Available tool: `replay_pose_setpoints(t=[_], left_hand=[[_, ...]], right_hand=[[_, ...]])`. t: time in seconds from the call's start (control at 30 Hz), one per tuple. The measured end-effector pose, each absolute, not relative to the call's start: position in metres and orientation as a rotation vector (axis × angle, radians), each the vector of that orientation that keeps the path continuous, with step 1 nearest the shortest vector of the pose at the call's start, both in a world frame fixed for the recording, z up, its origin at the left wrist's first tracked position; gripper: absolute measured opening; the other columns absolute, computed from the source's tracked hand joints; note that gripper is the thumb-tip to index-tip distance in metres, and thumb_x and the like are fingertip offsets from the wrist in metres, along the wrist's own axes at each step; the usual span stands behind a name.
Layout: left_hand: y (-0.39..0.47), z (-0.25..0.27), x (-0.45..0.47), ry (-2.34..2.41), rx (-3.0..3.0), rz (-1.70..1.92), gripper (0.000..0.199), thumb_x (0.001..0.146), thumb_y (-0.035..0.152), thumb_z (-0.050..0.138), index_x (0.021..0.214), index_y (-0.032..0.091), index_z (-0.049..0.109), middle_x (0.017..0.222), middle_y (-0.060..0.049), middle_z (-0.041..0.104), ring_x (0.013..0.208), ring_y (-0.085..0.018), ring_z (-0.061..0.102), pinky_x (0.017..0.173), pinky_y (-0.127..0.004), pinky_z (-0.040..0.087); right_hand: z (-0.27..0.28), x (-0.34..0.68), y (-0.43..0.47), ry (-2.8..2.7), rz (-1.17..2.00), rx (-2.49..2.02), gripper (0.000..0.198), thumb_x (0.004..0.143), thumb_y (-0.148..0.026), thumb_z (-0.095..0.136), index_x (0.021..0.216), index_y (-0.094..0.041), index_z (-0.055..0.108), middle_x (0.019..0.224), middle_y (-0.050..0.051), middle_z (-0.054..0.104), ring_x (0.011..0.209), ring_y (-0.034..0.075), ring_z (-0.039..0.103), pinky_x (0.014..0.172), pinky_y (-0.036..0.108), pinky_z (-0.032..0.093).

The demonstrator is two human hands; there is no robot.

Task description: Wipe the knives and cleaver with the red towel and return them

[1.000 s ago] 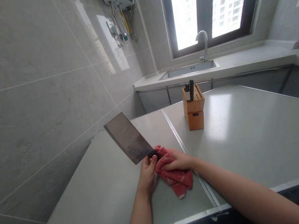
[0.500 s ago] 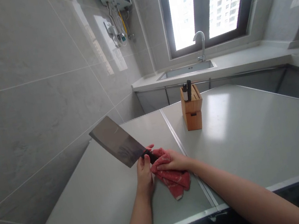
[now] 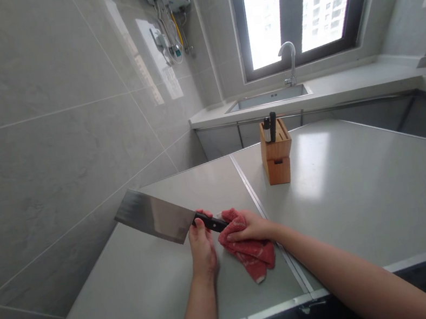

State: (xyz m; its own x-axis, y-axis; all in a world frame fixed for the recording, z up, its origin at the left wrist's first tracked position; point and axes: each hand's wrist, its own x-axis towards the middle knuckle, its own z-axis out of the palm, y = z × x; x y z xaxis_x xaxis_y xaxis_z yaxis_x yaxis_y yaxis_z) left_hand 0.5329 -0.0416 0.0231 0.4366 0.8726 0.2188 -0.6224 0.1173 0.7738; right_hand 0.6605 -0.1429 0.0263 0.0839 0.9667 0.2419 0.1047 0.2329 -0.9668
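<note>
A cleaver (image 3: 155, 215) with a wide steel blade and a black riveted handle is held above the pale table, its blade pointing to the left. My left hand (image 3: 202, 244) is closed round the handle close to the blade, thumb on top. My right hand (image 3: 252, 228) grips a red cloth (image 3: 250, 254) that is bunched over the handle's butt end, and the cloth's lower folds hang down towards the table. Part of the handle shows bare between the two hands. The right fingertips are partly hidden by the cloth.
A wooden knife block (image 3: 278, 161) with black-handled tools stands on the table (image 3: 352, 201) beyond my hands. A metal seam crosses the tabletop. Behind are a sink (image 3: 268, 97), a faucet (image 3: 290, 60) and a window. A tiled wall (image 3: 49, 144) lies left.
The cleaver has turned flatter, its blade tip moving left and down. More of its black handle shows between my hands. The cloth has stayed in my right hand at the handle's end.
</note>
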Motion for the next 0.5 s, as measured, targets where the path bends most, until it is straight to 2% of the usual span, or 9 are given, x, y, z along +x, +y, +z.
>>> replay_pose_setpoints(t=[0.23,0.4,0.5], left_hand=[[-0.0448,0.0188,0.5383,0.317,1.042,1.010,0.035,0.075,0.048,0.069,0.093,0.018,0.064,0.084,-0.002,0.065,0.080,-0.015,0.060,0.080,-0.028,0.047],[-0.0456,0.0138,0.5393,0.335,1.067,0.923,0.038,0.075,0.047,0.068,0.097,0.017,0.065,0.093,-0.006,0.068,0.087,-0.017,0.063,0.086,-0.031,0.046],[-0.0477,0.0129,0.5378,0.312,1.094,0.845,0.037,0.077,0.047,0.067,0.098,0.016,0.065,0.094,-0.007,0.069,0.091,-0.019,0.064,0.089,-0.033,0.046]], right_hand=[[0.0266,0.6600,-0.1431,-1.245,0.938,-1.135,0.036,0.069,-0.042,0.075,0.092,-0.015,0.066,0.081,0.001,0.068,0.077,0.016,0.061,0.076,0.030,0.049],[0.0259,0.6611,-0.1432,-1.240,0.956,-1.120,0.045,0.070,-0.042,0.074,0.106,-0.016,0.065,0.085,0.001,0.070,0.080,0.017,0.063,0.081,0.033,0.049],[0.0251,0.6608,-0.1421,-1.246,0.955,-1.112,0.051,0.071,-0.041,0.073,0.116,-0.019,0.062,0.096,0.001,0.069,0.088,0.019,0.062,0.086,0.032,0.048]])
